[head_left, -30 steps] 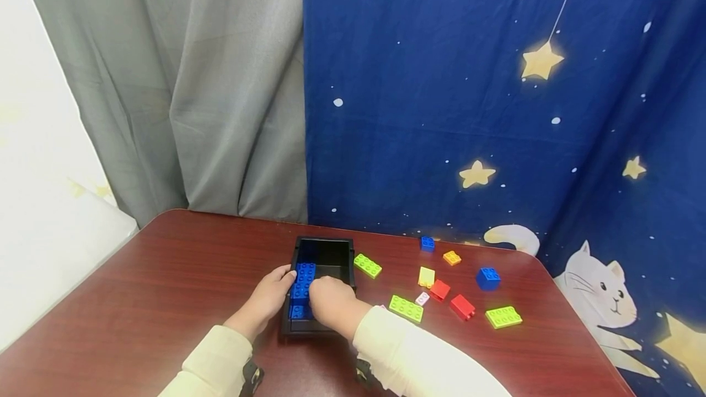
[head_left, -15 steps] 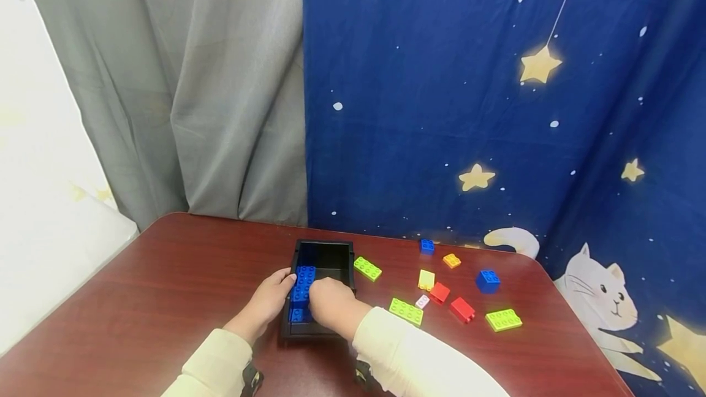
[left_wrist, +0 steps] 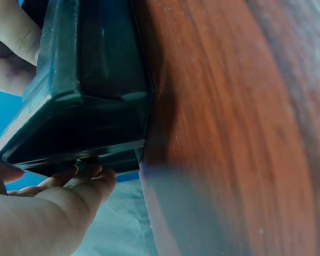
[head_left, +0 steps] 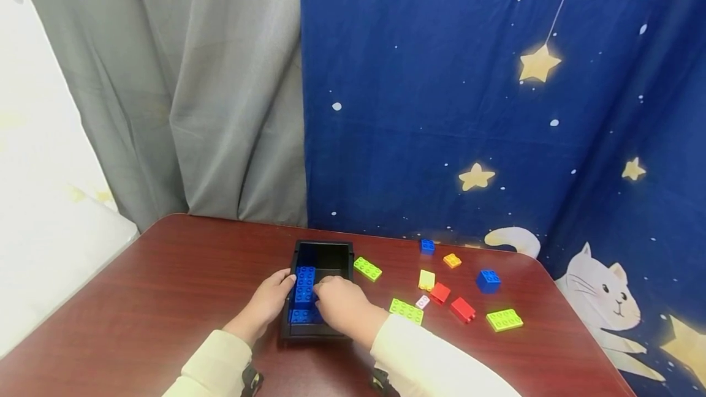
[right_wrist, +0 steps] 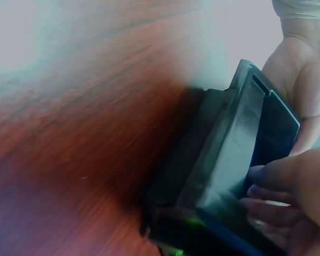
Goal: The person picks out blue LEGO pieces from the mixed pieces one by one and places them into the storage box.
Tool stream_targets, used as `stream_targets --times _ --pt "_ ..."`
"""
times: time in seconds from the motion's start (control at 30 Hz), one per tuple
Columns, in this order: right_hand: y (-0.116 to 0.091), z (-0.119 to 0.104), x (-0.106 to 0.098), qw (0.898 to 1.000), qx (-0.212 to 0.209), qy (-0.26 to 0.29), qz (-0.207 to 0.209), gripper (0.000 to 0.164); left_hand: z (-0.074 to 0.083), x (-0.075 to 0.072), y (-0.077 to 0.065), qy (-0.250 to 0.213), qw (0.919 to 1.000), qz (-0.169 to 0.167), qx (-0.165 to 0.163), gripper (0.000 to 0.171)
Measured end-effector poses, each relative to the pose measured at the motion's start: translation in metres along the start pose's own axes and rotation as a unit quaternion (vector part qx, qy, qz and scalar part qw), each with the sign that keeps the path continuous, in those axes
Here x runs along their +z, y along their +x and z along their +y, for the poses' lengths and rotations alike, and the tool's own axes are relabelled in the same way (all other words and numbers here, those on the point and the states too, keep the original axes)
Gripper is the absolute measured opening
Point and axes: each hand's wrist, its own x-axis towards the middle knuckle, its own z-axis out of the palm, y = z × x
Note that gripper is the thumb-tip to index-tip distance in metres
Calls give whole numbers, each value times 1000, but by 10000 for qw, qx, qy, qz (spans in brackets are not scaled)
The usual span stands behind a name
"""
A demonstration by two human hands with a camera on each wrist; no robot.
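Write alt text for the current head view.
A person's left hand grips the left side of a black bin on a reddish-brown table while the right hand reaches inside by blue bricks, its grasp hidden. Loose bricks in several colours lie to the bin's right.

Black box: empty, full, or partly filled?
Partly filled: in the head view, blue bricks lie inside the black box, while its far end looks bare.

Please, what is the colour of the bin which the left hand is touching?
The open-topped bin is black; it shows best in the head view.
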Motion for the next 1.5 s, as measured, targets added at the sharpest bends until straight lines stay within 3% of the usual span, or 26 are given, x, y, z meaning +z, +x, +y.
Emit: stream_targets --times 0.3,0.6,1.13,1.5 --pt "-8 12 1 9960 -587 529 407 28 0 0 1 101 9999 56 104 50" --pt "-18 21 2 9880 -735 784 1112 33 -1 2 0 105 9998 94 108 49" --pt "-27 44 2 9764 -395 831 1954 41 -1 2 -3 21 10000 38 63 50" --pt "-32 64 -1 9759 40 892 1991 43 -1 3 -3 -32 9999 61 110 50"
